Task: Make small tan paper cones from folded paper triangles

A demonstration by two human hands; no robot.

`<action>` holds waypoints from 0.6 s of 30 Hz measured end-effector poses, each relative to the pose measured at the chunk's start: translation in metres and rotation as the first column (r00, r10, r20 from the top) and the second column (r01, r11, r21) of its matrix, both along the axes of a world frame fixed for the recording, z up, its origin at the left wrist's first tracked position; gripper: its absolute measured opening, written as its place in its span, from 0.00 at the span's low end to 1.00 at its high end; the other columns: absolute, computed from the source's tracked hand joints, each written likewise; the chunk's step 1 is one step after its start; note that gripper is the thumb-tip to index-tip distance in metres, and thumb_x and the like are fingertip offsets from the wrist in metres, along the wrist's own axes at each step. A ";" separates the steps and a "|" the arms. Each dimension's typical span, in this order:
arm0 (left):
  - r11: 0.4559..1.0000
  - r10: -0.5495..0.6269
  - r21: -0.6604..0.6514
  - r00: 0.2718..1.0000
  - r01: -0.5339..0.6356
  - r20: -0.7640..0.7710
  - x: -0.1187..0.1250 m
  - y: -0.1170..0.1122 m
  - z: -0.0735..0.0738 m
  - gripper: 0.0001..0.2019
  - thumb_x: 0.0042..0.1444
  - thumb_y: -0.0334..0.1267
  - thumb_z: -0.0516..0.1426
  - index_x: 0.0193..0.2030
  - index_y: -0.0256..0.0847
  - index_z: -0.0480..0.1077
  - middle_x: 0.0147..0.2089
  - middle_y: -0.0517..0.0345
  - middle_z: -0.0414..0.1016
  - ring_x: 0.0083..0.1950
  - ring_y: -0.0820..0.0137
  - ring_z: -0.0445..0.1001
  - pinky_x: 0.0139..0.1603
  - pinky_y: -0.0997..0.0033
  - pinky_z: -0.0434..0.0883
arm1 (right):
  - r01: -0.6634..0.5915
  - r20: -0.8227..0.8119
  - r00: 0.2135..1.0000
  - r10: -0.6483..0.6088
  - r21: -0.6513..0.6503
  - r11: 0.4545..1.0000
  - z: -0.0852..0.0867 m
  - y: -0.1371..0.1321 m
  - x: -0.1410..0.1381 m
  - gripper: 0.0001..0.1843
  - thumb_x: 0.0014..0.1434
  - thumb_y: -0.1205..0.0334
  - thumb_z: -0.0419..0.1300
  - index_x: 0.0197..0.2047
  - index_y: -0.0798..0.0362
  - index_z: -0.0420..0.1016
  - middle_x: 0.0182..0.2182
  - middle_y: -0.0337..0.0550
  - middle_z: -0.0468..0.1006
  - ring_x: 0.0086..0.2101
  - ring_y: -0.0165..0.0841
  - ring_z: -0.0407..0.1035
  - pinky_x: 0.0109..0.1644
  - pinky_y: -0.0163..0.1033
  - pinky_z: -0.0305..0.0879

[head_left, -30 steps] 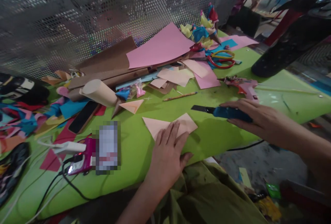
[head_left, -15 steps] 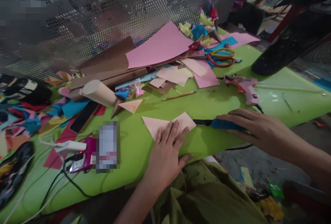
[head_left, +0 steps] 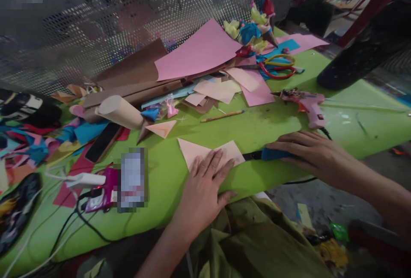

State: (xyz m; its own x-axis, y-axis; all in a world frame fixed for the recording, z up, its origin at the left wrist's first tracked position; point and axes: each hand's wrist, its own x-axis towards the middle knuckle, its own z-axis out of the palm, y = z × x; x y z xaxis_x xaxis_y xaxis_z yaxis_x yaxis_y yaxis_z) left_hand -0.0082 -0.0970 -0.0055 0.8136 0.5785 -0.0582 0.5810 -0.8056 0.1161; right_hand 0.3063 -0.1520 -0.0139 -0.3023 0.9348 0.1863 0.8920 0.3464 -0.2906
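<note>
A pale peach sheet of folded paper (head_left: 196, 152) lies on the green tabletop near its front edge. My left hand (head_left: 205, 181) rests flat on it, fingers stretched out and pressing it down. To the right, my right hand (head_left: 308, 152) is closed over the blue handle of a utility knife (head_left: 278, 154). The knife's dark blade points left and meets the paper's right corner; its tip is hidden there, apparently inside the fold. Behind the paper lie a small folded peach triangle (head_left: 162, 128) and a pencil (head_left: 222, 116).
A pink glue gun (head_left: 311, 106) lies beyond my right hand, with scissors (head_left: 278, 66) farther back. Paper scraps (head_left: 216, 91), a pink sheet (head_left: 197, 53) and a rolled tube (head_left: 120, 112) line the back. At left are a blurred phone (head_left: 132, 179), a power bank (head_left: 104, 194) and cables.
My right hand and the knife have shifted slightly left, with a little less blade showing beside the paper. My left hand stays flat on the paper. The view has moved slightly.
</note>
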 end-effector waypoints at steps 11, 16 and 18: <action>1.000 0.010 -0.023 1.000 -0.010 -0.003 -0.001 0.000 -0.002 0.36 0.65 0.54 0.55 0.76 0.48 0.47 0.78 0.52 0.46 0.77 0.55 0.48 0.73 0.42 0.55 | -0.015 0.012 1.000 0.015 0.011 1.000 0.001 -0.007 -0.003 0.21 0.71 0.58 0.48 0.61 0.44 0.74 0.45 0.50 0.80 0.43 0.43 0.76 0.45 0.48 0.73; 1.000 0.015 -0.023 1.000 -0.015 -0.003 0.000 -0.001 -0.002 0.36 0.65 0.54 0.54 0.75 0.48 0.48 0.78 0.51 0.47 0.77 0.55 0.48 0.73 0.42 0.54 | -0.009 0.007 1.000 0.009 0.008 1.000 0.001 -0.011 -0.008 0.21 0.71 0.57 0.49 0.62 0.42 0.73 0.45 0.49 0.80 0.42 0.42 0.75 0.44 0.47 0.73; 1.000 0.017 -0.020 1.000 -0.018 -0.002 0.001 -0.001 -0.002 0.36 0.65 0.54 0.54 0.75 0.48 0.48 0.78 0.51 0.47 0.77 0.54 0.48 0.73 0.42 0.55 | -0.015 0.020 1.000 0.015 0.029 0.999 0.002 -0.013 -0.010 0.20 0.71 0.57 0.48 0.60 0.44 0.74 0.44 0.50 0.80 0.42 0.42 0.75 0.43 0.46 0.73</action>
